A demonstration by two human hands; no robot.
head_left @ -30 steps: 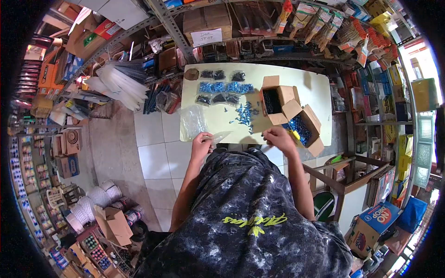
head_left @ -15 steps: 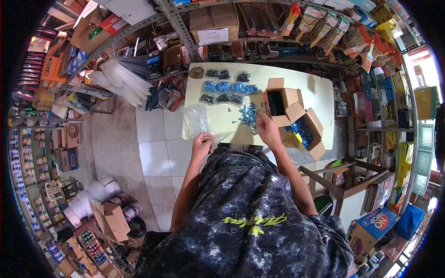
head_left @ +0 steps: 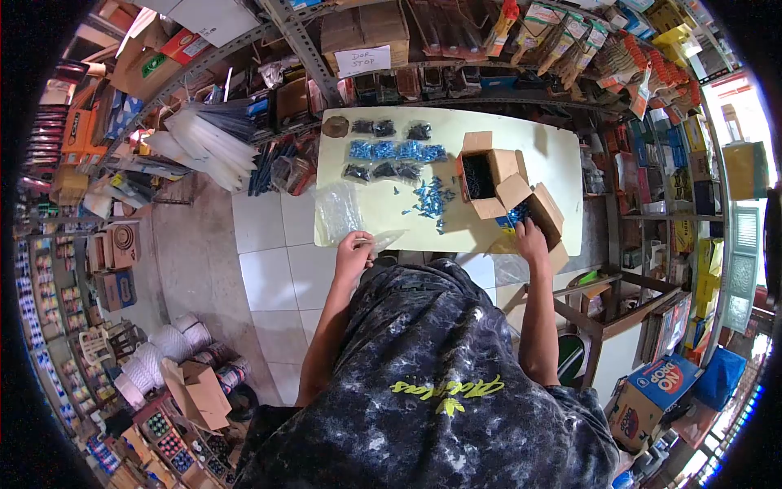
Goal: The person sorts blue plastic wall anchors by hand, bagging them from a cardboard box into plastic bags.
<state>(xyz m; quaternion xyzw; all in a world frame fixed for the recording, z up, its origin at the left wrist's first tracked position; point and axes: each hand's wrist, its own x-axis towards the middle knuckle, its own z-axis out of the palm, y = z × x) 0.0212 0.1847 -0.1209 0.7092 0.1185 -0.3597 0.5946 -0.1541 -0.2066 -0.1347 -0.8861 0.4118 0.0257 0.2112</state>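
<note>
My left hand (head_left: 355,251) is closed on a small clear plastic bag (head_left: 389,240) at the table's near edge. On the right, my right hand (head_left: 531,240) reaches into an open cardboard box (head_left: 547,213) of small blue pieces (head_left: 511,218); its fingertips are hidden inside. A loose pile of blue pieces (head_left: 430,198) lies mid-table between my hands. Beside it stands another open box (head_left: 510,167), holding dark pieces (head_left: 477,175). More clear plastic (head_left: 339,213) lies flat to the left. Behind the pile are rows of filled bags, blue ones (head_left: 397,151) between dark ones (head_left: 383,171).
A brown roll (head_left: 335,126) sits at the pale table's (head_left: 538,138) far left corner. Loaded shelving with a labelled carton (head_left: 364,41) and hanging paintbrushes (head_left: 566,49) runs behind. A wooden frame (head_left: 607,322) stands close on my right, near a carton (head_left: 654,399).
My right hand has moved right, from beside the loose blue pile into the box of blue pieces. My left hand stays on the clear bag. The view has shifted slightly.
</note>
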